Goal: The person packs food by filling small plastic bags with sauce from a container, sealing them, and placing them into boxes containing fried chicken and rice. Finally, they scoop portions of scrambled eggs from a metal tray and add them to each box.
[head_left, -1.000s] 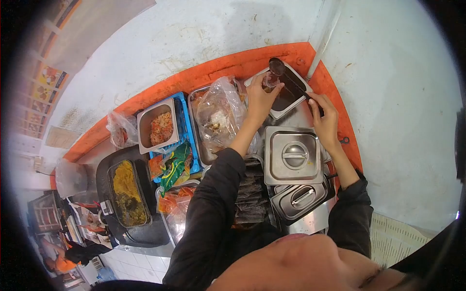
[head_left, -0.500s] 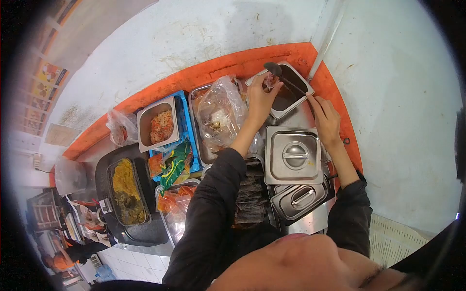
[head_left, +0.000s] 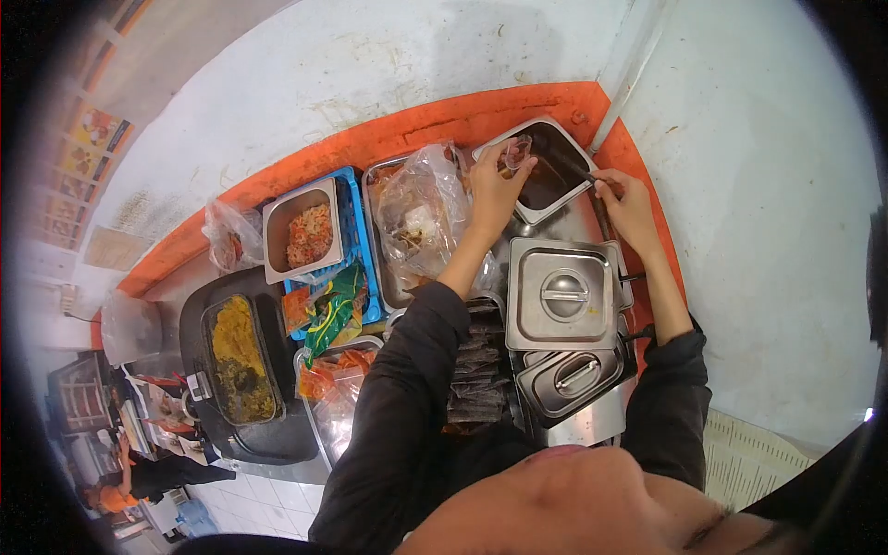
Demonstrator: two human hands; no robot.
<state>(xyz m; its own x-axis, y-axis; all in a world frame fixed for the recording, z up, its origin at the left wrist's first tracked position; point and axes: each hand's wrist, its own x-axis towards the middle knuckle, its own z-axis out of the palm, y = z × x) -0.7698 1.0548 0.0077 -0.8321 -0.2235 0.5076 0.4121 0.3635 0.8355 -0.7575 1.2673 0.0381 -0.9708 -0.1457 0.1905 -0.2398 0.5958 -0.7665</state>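
Note:
Over a steel pan (head_left: 581, 189) of dark brown liquid (head_left: 544, 192), my left hand (head_left: 497, 190) pinches a small clear plastic cup (head_left: 519, 149) by its sides. My right hand (head_left: 629, 208) is closed round the handle of a dark ladle (head_left: 579, 170) at the pan's right rim. The ladle slants into the pan, and its bowl is hard to make out against the dark liquid. Just nearer to me sits a steel lid (head_left: 530, 319) with a round recessed grip, and a smaller lidded pan (head_left: 566, 387) stands below it.
Left of my arm are a tray with a clear plastic bag (head_left: 421, 208), a pan of shredded orange-and-white food (head_left: 308, 238) on a blue crate (head_left: 370, 291), and a black pan with yellow food (head_left: 242, 347). Dark flat packets (head_left: 476, 375) lie under my left forearm. Another person (head_left: 153, 476) stands far left.
The ladle's bowl has gone from above the cup down toward the liquid. My right hand has shifted slightly right and closed more round the handle. My left hand stays put with the cup.

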